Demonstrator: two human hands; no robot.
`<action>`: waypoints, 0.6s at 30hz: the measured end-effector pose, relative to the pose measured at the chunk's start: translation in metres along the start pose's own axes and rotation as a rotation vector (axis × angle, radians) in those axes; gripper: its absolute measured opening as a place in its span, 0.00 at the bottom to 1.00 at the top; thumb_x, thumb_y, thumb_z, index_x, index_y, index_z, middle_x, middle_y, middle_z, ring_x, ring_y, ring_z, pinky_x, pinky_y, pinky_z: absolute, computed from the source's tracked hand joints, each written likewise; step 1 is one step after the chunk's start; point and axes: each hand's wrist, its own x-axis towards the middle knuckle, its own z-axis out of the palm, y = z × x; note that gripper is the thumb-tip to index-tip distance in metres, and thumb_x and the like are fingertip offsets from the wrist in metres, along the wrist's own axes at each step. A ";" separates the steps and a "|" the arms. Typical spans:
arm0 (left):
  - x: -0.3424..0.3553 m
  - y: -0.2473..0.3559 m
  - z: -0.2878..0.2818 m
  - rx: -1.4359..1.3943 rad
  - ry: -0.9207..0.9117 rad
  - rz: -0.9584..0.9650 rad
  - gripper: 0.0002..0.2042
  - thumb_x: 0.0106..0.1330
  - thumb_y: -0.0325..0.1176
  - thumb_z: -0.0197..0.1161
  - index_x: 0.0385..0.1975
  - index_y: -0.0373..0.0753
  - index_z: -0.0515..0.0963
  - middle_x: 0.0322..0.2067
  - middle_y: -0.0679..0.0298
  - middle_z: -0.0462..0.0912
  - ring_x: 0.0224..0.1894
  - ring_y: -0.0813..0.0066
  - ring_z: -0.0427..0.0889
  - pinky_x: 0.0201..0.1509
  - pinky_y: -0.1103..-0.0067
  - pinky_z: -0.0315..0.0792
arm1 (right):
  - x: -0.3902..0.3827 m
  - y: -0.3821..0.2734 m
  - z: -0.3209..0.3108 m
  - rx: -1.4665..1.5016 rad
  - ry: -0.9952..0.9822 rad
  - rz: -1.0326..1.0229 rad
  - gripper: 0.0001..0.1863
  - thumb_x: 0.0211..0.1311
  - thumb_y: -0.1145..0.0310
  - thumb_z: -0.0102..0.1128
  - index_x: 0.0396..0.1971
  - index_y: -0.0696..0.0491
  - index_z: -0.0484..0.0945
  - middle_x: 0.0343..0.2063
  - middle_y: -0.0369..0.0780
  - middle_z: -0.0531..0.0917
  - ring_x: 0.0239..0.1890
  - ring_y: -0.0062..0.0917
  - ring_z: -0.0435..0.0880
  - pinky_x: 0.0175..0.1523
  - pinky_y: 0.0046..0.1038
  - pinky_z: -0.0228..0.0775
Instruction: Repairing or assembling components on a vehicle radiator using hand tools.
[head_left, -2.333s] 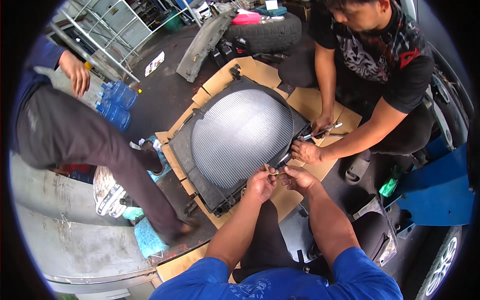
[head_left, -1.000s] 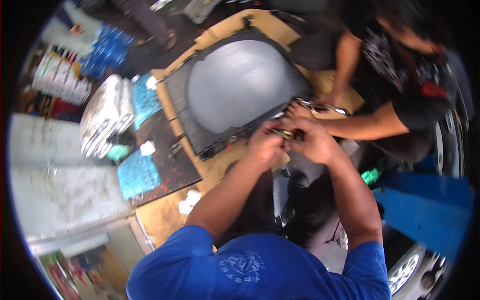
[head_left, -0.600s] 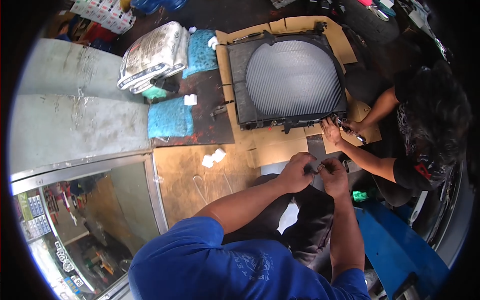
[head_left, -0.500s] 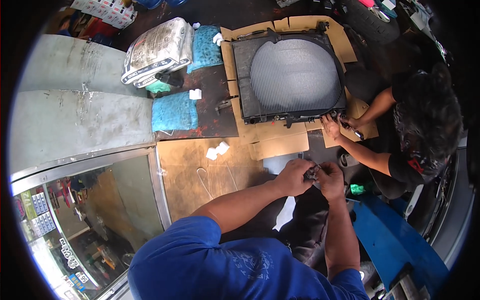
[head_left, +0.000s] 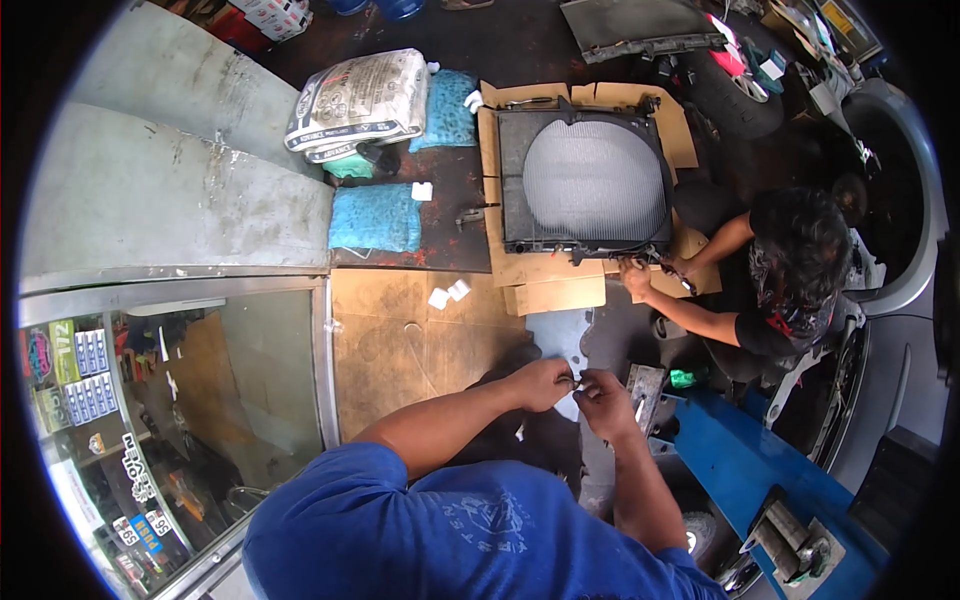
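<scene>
My left hand (head_left: 543, 385) and my right hand (head_left: 605, 405) are held close together in front of my body, fingers closed in pinches. A small part (head_left: 577, 384) shows between the fingertips, too small to name. Beyond them a black-framed radiator (head_left: 590, 185) with a round opening over its fins lies flat on cardboard (head_left: 560, 295). At its near right corner a co-worker (head_left: 790, 260) crouches, both hands on the radiator's edge and a small tool or fitting there.
A blue metal beam (head_left: 740, 450) stands at my right, near a car body (head_left: 900, 370). Left are a glass display case (head_left: 250, 390) and grey panels (head_left: 200, 190). Sacks (head_left: 360, 100), blue bags (head_left: 375, 218), white foam blocks (head_left: 448, 293) and a tyre (head_left: 735, 95) lie farther off.
The view has shifted, and both my hands now appear farther left and lower. They stay close together with the small part between them. The co-worker's hands remain by the radiator corner.
</scene>
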 end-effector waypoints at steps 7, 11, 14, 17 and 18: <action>-0.047 -0.013 -0.040 -0.309 -0.035 -0.296 0.08 0.63 0.32 0.59 0.31 0.33 0.78 0.20 0.67 0.77 0.21 0.81 0.74 0.24 0.82 0.67 | 0.018 -0.062 0.034 -0.407 -0.236 -0.387 0.11 0.48 0.71 0.60 0.34 0.54 0.77 0.32 0.45 0.80 0.38 0.43 0.80 0.42 0.41 0.73; -0.065 -0.015 -0.098 -0.301 0.007 -0.347 0.09 0.64 0.34 0.59 0.32 0.33 0.79 0.21 0.67 0.78 0.21 0.82 0.73 0.24 0.83 0.66 | 0.049 -0.106 0.073 -0.481 -0.279 -0.368 0.10 0.48 0.71 0.58 0.33 0.54 0.77 0.30 0.45 0.79 0.36 0.43 0.79 0.42 0.41 0.73; -0.075 -0.028 -0.149 -0.396 0.018 -0.320 0.09 0.64 0.33 0.60 0.33 0.33 0.79 0.22 0.66 0.79 0.23 0.81 0.75 0.26 0.83 0.68 | 0.088 -0.123 0.110 -0.498 -0.187 -0.600 0.08 0.49 0.71 0.58 0.31 0.54 0.77 0.29 0.44 0.79 0.35 0.42 0.79 0.42 0.39 0.73; -0.093 -0.033 -0.212 -0.552 0.059 -0.257 0.08 0.64 0.32 0.60 0.33 0.32 0.79 0.22 0.65 0.79 0.25 0.79 0.77 0.30 0.83 0.70 | 0.118 -0.158 0.146 -0.498 -0.158 -0.536 0.05 0.50 0.72 0.59 0.28 0.55 0.77 0.29 0.44 0.79 0.37 0.40 0.79 0.43 0.38 0.72; -0.099 -0.030 -0.235 -0.643 0.106 -0.234 0.08 0.64 0.31 0.60 0.33 0.32 0.79 0.23 0.65 0.80 0.26 0.79 0.78 0.31 0.83 0.71 | 0.131 -0.170 0.154 -0.484 -0.130 -0.508 0.05 0.50 0.71 0.59 0.27 0.55 0.77 0.29 0.44 0.79 0.37 0.40 0.79 0.43 0.38 0.71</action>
